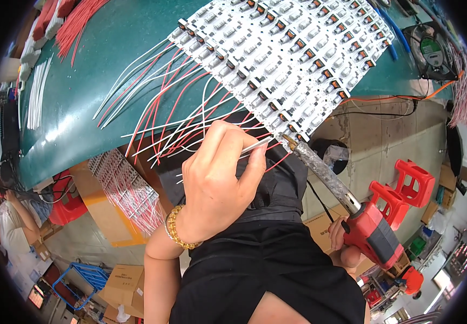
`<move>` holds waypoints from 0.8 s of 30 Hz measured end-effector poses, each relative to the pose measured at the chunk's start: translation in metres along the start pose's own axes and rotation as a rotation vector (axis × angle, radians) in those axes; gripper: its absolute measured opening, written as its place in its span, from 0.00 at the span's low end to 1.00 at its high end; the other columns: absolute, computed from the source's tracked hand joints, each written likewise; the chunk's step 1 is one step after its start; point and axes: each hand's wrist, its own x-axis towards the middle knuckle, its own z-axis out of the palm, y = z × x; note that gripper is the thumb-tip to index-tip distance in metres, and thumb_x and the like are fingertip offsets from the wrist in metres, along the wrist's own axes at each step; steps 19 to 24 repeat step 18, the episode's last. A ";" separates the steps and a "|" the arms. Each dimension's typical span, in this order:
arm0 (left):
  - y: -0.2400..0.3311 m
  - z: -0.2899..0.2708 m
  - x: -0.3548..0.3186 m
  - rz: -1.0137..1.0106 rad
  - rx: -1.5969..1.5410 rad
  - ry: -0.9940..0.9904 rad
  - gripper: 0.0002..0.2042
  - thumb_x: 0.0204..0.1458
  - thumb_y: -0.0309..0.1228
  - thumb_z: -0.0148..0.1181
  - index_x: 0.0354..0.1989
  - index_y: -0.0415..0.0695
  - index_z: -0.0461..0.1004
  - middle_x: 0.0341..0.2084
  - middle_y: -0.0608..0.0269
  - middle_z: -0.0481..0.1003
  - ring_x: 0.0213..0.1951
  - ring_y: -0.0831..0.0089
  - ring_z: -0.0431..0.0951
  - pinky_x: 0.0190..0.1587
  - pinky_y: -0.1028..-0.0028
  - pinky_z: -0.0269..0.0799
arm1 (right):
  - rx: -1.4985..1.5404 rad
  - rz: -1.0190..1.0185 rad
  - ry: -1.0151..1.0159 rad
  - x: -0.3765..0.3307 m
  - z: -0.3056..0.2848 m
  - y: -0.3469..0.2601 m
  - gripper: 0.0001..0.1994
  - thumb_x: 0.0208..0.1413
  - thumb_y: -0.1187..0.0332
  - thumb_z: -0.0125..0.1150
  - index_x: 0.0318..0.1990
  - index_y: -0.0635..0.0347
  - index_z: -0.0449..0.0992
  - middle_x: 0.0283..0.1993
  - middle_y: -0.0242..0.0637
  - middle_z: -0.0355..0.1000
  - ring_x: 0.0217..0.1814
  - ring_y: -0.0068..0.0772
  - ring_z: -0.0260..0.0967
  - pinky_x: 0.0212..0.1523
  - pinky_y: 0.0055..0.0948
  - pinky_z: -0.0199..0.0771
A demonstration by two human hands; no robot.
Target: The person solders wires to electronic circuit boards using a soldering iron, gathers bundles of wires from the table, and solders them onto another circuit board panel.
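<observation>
My left hand (214,181) pinches a white wire (259,144) between thumb and forefinger. The wire's end lies at the near corner of a white panel of circuit boards (277,65), which carries rows of small components. Closed round the red and black handle of a soldering iron (328,177) is my right hand (341,245), partly hidden behind that handle. The iron's tip is at the same corner, close to the wire's end; whether they touch is too small to tell. Red and white wires (163,102) trail off the panel's left edge over the green table (98,102).
Loose white wires (39,94) and a red wire bundle (77,27) lie at the table's left. A fan (432,51) stands far right. Below left, another wired panel (125,186) rests on cardboard. Red stools (387,202) stand at right; a person (14,221) is at far left.
</observation>
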 end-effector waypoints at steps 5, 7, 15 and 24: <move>0.000 0.000 0.000 0.008 -0.006 -0.003 0.07 0.45 0.22 0.65 0.28 0.39 0.72 0.26 0.59 0.70 0.23 0.64 0.74 0.24 0.70 0.68 | 0.517 0.249 0.250 0.008 0.023 -0.024 0.17 0.56 0.55 0.57 0.29 0.58 0.62 0.17 0.37 0.64 0.14 0.33 0.61 0.20 0.30 0.63; 0.003 -0.007 0.003 -0.004 -0.026 -0.005 0.05 0.48 0.22 0.63 0.28 0.38 0.71 0.26 0.58 0.70 0.24 0.62 0.73 0.25 0.70 0.69 | 0.588 0.263 0.270 0.021 0.025 -0.039 0.14 0.57 0.59 0.55 0.31 0.59 0.61 0.17 0.39 0.63 0.13 0.34 0.60 0.19 0.31 0.63; -0.002 -0.023 -0.011 0.117 0.025 0.224 0.05 0.51 0.19 0.60 0.36 0.36 0.76 0.32 0.55 0.79 0.31 0.65 0.79 0.29 0.75 0.70 | 0.779 -0.061 -0.003 0.014 0.016 -0.008 0.43 0.50 0.33 0.55 0.58 0.67 0.60 0.13 0.20 0.59 0.13 0.19 0.59 0.19 0.23 0.62; 0.015 -0.024 -0.015 -0.189 -0.192 0.031 0.11 0.50 0.25 0.65 0.41 0.38 0.76 0.33 0.57 0.80 0.29 0.59 0.80 0.31 0.73 0.72 | 0.594 -0.186 0.051 0.024 0.017 -0.021 0.42 0.53 0.35 0.54 0.59 0.67 0.59 0.14 0.21 0.60 0.12 0.20 0.59 0.18 0.24 0.62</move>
